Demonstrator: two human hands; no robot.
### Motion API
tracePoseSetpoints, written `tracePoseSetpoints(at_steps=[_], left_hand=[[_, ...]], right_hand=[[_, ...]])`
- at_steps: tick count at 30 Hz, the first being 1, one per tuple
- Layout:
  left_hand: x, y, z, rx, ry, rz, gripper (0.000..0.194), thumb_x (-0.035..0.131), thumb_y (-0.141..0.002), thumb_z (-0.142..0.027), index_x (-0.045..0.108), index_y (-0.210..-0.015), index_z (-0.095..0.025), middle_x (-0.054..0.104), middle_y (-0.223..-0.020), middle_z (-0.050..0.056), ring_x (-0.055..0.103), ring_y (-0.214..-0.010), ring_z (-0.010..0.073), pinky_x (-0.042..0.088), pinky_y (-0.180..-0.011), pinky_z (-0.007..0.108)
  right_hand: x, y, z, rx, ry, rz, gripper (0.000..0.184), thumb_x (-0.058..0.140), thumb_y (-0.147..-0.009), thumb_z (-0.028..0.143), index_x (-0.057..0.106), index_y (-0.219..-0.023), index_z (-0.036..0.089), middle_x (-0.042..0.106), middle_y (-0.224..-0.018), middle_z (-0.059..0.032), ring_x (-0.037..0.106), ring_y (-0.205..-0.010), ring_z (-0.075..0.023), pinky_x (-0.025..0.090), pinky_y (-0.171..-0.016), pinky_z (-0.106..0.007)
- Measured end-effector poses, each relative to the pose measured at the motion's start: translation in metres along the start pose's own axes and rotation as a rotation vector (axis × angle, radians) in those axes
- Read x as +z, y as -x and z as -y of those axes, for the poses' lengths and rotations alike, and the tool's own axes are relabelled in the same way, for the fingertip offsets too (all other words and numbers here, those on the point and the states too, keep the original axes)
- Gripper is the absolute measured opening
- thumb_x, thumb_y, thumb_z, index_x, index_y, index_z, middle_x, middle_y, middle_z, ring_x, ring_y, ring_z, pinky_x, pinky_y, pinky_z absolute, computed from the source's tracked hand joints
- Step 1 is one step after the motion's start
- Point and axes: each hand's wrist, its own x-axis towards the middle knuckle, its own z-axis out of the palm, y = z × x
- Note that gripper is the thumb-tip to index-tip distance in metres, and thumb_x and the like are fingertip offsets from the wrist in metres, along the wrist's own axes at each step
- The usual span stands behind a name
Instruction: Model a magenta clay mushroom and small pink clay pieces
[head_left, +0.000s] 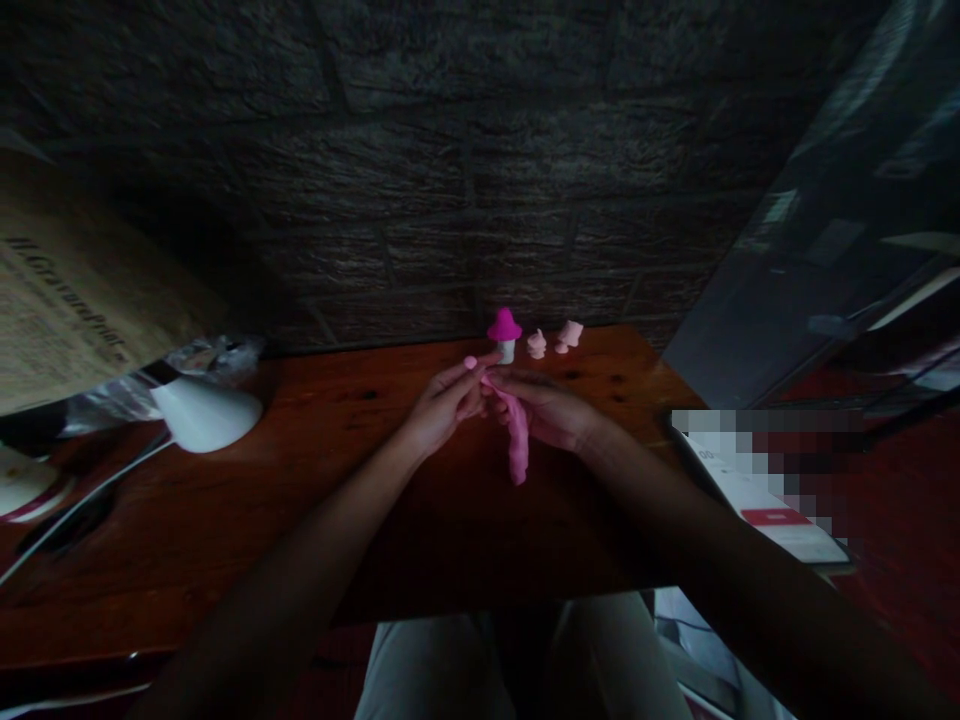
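My left hand (pixel 444 408) and my right hand (pixel 551 408) meet above the table, fingers closed. A long pink roll of modelling clay (pixel 518 445) hangs down from my right hand, its upper end between the fingers of both hands. One small pink clay ball (pixel 470 362) shows at the fingertips of my left hand. Just behind the hands stands a clay mushroom (pixel 505 325) with a magenta cap and a whitish stem. To its right are a pale pink swirled clay piece (pixel 537 344) and a pale pink clay lump (pixel 571 333) with a smaller bit beside it.
The wooden table (pixel 300 520) backs onto a dark brick-patterned wall (pixel 360 160). At left are a white lamp-like cone (pixel 206 412) with a cable, a printed brown paper bag (pixel 82 290) and crumpled clear plastic. A partly pixelated white sheet (pixel 795 540) lies beyond the right edge.
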Motion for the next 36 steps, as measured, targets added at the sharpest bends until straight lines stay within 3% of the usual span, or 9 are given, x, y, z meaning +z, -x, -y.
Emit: tracePoseSetpoints(at_steps=[7,12,16,20,24,31,36], left_hand=[[-0.0040,-0.0015,0.0026,0.012,-0.004,-0.033,0.039,0.079,-0.075,-0.047,0.078,-0.100,-0.017,0.032,-0.040,-0.011,0.031,-0.041,0.0044,0.041,-0.054,0.022],[-0.0016,-0.0042,0.0028,0.060,-0.027,-0.165,0.039,0.083,-0.068,-0.049,0.080,-0.090,-0.016,0.033,-0.038,-0.011,0.030,-0.040,0.0038,0.036,-0.048,0.020],[0.0015,-0.0045,0.0042,0.121,-0.107,-0.245,0.037,0.083,-0.068,-0.052,0.078,-0.076,-0.016,0.037,-0.038,-0.009,0.036,-0.042,0.0038,0.040,-0.051,0.019],[0.0028,-0.0042,0.0050,0.114,-0.110,-0.246,0.036,0.082,-0.070,-0.049,0.079,-0.086,-0.016,0.042,-0.042,-0.009,0.043,-0.045,0.0049,0.044,-0.054,0.020],[0.0007,-0.0051,0.0041,0.080,-0.026,-0.243,0.037,0.087,-0.064,-0.040,0.079,-0.093,-0.018,0.051,-0.050,-0.008,0.043,-0.046,0.0043,0.044,-0.053,0.020],[0.0010,-0.0052,0.0011,0.069,0.048,-0.230,0.032,0.087,-0.065,-0.041,0.079,-0.084,-0.017,0.042,-0.044,-0.009,0.036,-0.044,0.0031,0.043,-0.051,0.018],[-0.0003,-0.0050,0.0013,0.045,0.051,-0.215,0.035,0.082,-0.072,-0.043,0.078,-0.094,-0.016,0.044,-0.046,-0.009,0.037,-0.044,0.0038,0.044,-0.052,0.019]], right_hand=[[0.0034,0.0002,-0.0009,0.033,-0.006,-0.011,0.020,0.083,-0.075,0.026,0.072,-0.087,0.015,0.069,-0.081,-0.0002,0.056,-0.062,-0.0060,0.046,-0.057,-0.018],[0.0057,0.0008,0.0002,0.026,-0.004,-0.017,0.016,0.080,-0.079,0.024,0.072,-0.090,0.016,0.069,-0.084,-0.0003,0.056,-0.064,-0.0061,0.046,-0.058,-0.018],[0.0071,0.0016,0.0023,0.045,-0.010,-0.033,0.016,0.081,-0.078,0.024,0.073,-0.089,0.016,0.069,-0.083,0.0001,0.055,-0.062,-0.0055,0.047,-0.057,-0.017],[0.0068,0.0019,0.0030,0.050,-0.007,-0.026,0.014,0.079,-0.081,0.026,0.072,-0.087,0.016,0.068,-0.082,0.0000,0.055,-0.062,-0.0055,0.046,-0.056,-0.017],[0.0066,0.0020,0.0031,0.060,-0.024,-0.036,0.012,0.074,-0.085,0.027,0.072,-0.091,0.016,0.069,-0.083,-0.0012,0.055,-0.062,-0.0058,0.046,-0.055,-0.016],[0.0066,0.0018,0.0020,0.061,0.019,-0.056,0.013,0.069,-0.089,0.027,0.072,-0.097,0.018,0.073,-0.087,-0.0032,0.054,-0.060,-0.0073,0.046,-0.055,-0.018],[0.0064,0.0011,0.0006,0.066,0.051,-0.088,0.016,0.066,-0.091,0.029,0.073,-0.099,0.018,0.074,-0.087,-0.0044,0.058,-0.062,-0.0081,0.047,-0.054,-0.017]])
